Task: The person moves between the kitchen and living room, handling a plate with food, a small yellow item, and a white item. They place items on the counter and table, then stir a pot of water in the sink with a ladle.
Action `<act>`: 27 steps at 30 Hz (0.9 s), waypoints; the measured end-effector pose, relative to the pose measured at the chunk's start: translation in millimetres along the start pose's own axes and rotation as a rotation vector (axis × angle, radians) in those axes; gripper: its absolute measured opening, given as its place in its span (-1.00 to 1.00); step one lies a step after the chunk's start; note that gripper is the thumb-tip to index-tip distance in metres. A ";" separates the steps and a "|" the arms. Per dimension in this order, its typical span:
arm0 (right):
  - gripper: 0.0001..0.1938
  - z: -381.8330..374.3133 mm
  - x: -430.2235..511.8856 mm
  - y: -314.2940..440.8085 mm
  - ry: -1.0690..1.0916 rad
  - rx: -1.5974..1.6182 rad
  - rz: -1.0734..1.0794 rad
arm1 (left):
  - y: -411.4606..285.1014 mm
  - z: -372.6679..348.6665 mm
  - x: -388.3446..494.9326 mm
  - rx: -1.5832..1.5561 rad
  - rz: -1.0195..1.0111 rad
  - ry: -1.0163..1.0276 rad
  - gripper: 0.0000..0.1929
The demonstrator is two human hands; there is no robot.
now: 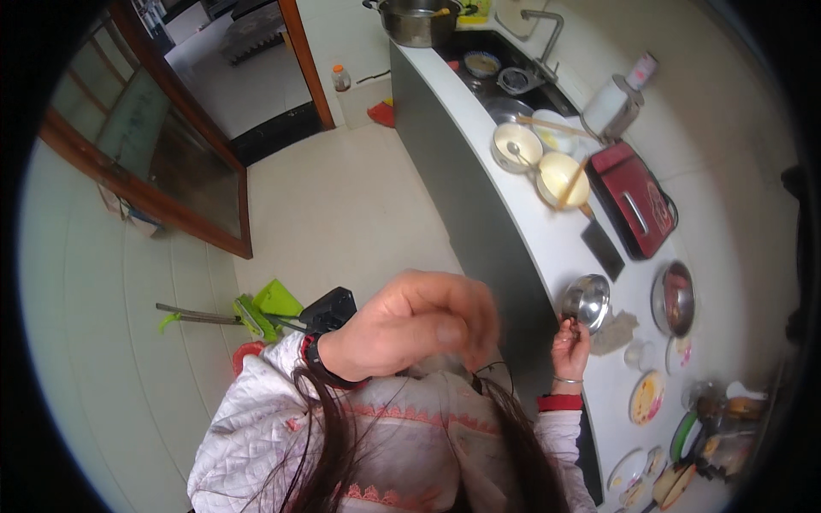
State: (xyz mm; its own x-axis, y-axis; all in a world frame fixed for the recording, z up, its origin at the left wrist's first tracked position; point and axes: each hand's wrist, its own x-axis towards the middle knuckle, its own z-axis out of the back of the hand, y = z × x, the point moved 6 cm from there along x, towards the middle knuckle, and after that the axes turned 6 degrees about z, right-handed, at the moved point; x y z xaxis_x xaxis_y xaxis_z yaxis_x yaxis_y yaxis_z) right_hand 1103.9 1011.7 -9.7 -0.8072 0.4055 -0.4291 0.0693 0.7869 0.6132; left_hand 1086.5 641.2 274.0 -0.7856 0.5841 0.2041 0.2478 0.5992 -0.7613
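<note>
My left hand, a dark band at its wrist, is raised close to the camera in front of my chest. Its fingers are curled in towards the thumb and blurred at the tips; no object shows in them. Over the white counter, my right hand grips a shiny stainless steel bowl by its near side. The bowl is tilted, and its inside is mostly turned from view. A crumpled greyish cloth or sheet lies just beside it on the counter.
Farther along stand a cleaver, a red electric griddle, bowls with chopsticks and a sink. A steel basin holding reddish food and several plates are at right. Brooms and a green dustpan rest at left.
</note>
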 end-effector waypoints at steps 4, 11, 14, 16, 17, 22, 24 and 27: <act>-0.89 1.4 48.6 -20.2 -0.064 0.024 -0.060 | 9.1 69.7 12.7 -0.086 -0.005 -0.222 -0.55; -0.76 -20.1 103.8 -38.9 -0.134 0.002 0.149 | -1.7 214.7 31.9 -0.089 0.085 -0.505 -0.72; -0.67 -24.9 94.6 -42.8 -0.215 -0.049 0.205 | -4.4 254.0 29.0 -0.105 0.034 -0.571 -0.78; -0.64 -41.7 92.3 -47.9 -0.200 -0.067 0.263 | -5.7 298.2 37.0 -0.092 0.104 -0.753 -0.79; -0.62 -49.0 92.4 -50.1 -0.259 -0.093 0.291 | -6.2 317.4 40.9 -0.089 0.130 -0.818 -0.78; -0.56 -66.8 60.0 -66.1 -0.420 -0.100 0.251 | 0.0 367.3 44.3 -0.184 0.205 -0.817 -0.80; -0.54 -52.7 34.3 -64.2 -0.549 -0.166 0.294 | 7.7 381.3 41.0 -0.230 0.248 -0.814 -0.80; -0.66 -42.9 17.4 -85.1 -0.529 -0.186 0.273 | 12.4 424.2 61.3 -0.303 0.312 -0.778 -0.81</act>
State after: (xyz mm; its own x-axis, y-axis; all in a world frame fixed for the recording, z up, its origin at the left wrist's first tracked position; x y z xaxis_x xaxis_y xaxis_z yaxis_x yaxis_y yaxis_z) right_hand 1058.8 931.8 -40.9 -0.3716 0.7934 -0.4821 0.0901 0.5476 0.8319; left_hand 801.0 452.2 16.0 -0.7923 0.2739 -0.5452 0.5677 0.6583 -0.4943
